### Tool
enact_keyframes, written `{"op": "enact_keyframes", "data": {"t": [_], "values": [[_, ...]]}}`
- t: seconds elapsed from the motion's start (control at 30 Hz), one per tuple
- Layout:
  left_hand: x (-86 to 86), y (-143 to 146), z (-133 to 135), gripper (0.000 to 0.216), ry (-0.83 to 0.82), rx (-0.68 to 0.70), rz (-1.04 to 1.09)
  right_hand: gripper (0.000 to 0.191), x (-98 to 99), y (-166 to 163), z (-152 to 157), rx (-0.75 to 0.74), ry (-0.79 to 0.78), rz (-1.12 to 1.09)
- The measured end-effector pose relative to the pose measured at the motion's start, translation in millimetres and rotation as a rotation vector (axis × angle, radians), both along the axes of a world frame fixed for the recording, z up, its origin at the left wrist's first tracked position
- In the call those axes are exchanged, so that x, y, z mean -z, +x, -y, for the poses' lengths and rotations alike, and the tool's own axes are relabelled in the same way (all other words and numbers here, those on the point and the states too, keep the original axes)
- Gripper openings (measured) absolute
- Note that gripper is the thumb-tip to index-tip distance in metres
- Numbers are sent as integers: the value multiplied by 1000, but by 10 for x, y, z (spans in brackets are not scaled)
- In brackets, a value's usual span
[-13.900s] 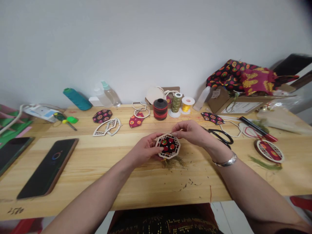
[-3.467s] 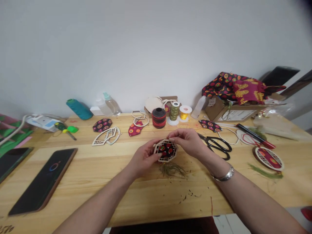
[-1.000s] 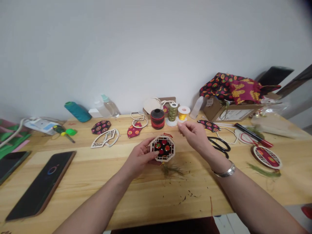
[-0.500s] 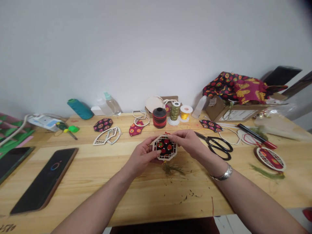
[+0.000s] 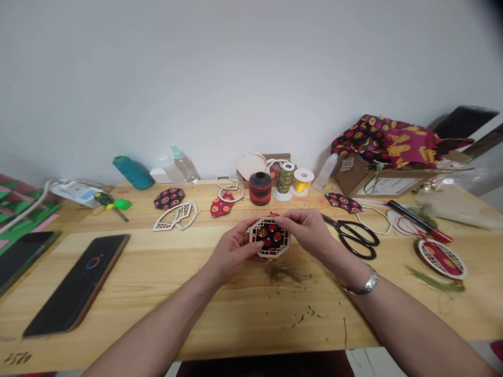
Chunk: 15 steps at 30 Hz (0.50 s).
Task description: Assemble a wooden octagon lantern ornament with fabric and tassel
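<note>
An octagonal pendant with a pale wooden lattice frame and dark patterned fabric is held between both hands, above the table. My left hand grips its left side, thumb on the front and other fingers behind. At the upper right edge, my right hand pinches it close to a small red cord at the top. A green tassel hangs from its lower edge. Black-handled scissors lie just right of my right hand. Further right rests an oval pendant with its own green tassel.
Thread spools, including a red-and-black one, stand along the back with bottles. Fabric pieces and wooden frames lie left of them. A phone is at left. A cardboard box heaped with fabric sits at back right. Thread scraps dot the front.
The view has shifted slightly, so everything sits a little further right. Both hands keep their hold on the octagonal pendant, with hardly any change in grip.
</note>
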<state>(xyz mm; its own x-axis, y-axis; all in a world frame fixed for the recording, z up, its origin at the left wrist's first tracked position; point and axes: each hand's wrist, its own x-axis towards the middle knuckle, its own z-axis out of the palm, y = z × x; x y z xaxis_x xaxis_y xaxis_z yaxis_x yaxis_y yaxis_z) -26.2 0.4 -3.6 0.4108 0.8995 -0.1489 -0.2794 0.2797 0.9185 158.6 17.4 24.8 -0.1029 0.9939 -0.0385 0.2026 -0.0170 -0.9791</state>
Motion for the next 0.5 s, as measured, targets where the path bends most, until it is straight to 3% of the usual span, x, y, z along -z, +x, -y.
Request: {"op": "enact_keyframes", "data": {"t": [0.13, 0.3, 0.5], "values": [[3, -2, -4, 53, -9, -7, -11, 26, -4, -6, 5, 19, 23, 48], [-17, 8, -10, 55, -71, -13, -17, 24, 29, -23, 0, 23, -60, -35], [-55, 22, -16, 55, -129, -32, -6, 36, 78, -27, -7, 5, -66, -69]]}}
